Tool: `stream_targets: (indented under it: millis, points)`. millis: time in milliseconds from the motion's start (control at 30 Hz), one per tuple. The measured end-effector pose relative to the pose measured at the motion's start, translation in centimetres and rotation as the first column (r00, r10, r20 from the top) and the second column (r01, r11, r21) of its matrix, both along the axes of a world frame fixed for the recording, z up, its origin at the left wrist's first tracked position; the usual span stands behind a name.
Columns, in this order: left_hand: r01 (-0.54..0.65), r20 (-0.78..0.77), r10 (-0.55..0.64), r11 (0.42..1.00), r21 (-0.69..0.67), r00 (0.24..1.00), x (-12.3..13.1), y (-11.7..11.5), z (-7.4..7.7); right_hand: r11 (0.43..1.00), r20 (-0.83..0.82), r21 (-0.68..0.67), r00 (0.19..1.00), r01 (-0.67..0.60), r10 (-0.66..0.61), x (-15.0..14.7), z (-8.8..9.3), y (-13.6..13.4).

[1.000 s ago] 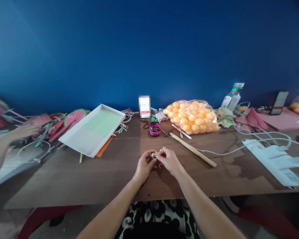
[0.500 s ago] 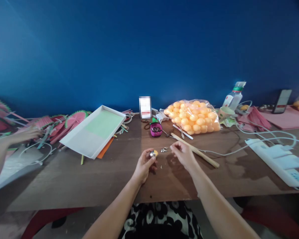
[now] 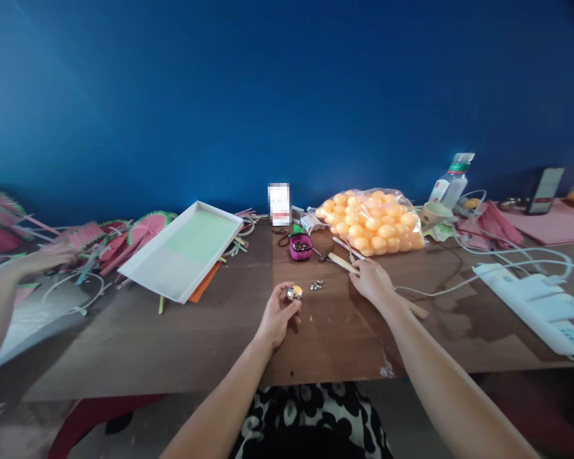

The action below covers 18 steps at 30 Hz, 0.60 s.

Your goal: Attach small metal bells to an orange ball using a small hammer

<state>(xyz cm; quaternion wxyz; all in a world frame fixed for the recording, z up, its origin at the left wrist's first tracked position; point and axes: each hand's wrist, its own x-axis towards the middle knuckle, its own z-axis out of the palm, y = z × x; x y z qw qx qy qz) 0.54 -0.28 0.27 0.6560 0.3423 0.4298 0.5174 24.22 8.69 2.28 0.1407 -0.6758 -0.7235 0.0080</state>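
My left hand (image 3: 278,312) is closed around a small orange ball (image 3: 297,290) with shiny silver pieces on it, just above the table. My right hand (image 3: 374,282) has its fingers on the wooden handle of a hammer (image 3: 342,261), which lies slanted on the table with its dark head to the far left. Between my hands lies a little heap of shiny silver pieces (image 3: 317,285). Behind them stands a small purple container (image 3: 300,247) holding more small metal pieces.
A clear bag of orange balls (image 3: 375,223) lies at the back. A white power strip (image 3: 521,306) and cables are on the right. To the left rest a white tray (image 3: 155,280) and red-green paper fans (image 3: 148,229); another person's arm (image 3: 9,274) reaches in there.
My right hand has moved right and forward from beside the silver pieces onto the hammer's handle. My left hand stays nearly in place with the ball.
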Motion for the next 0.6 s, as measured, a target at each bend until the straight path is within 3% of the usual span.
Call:
stream_targets:
  millis: [100, 233, 367, 600]
  points:
    - [-0.02, 0.009, 0.02, 0.999, 0.026, 1.0, 0.1, 0.0, -0.3, 0.999, -0.116, 0.049, 0.993, 0.002, 0.003, -0.6, 1.3, -2.1]
    - [-0.041, 0.062, 0.038, 0.997, 0.058, 0.997, 0.3, 0.1, -0.3, 0.958, -0.32, 0.171, 0.906, -0.231, 0.276, -2.3, 3.0, -6.0]
    - [-0.032, 0.054, 0.03, 0.998, 0.047, 0.998, 0.3, 0.1, -0.2, 0.908, -0.248, 0.181, 0.876, -0.379, 0.415, -3.8, 3.8, -8.2]
    - [-0.039, 0.035, 0.038, 0.999, 0.018, 0.999, 0.2, 0.0, 0.2, 0.899, -0.177, 0.219, 0.891, -0.378, 0.418, -4.4, 4.2, -8.0]
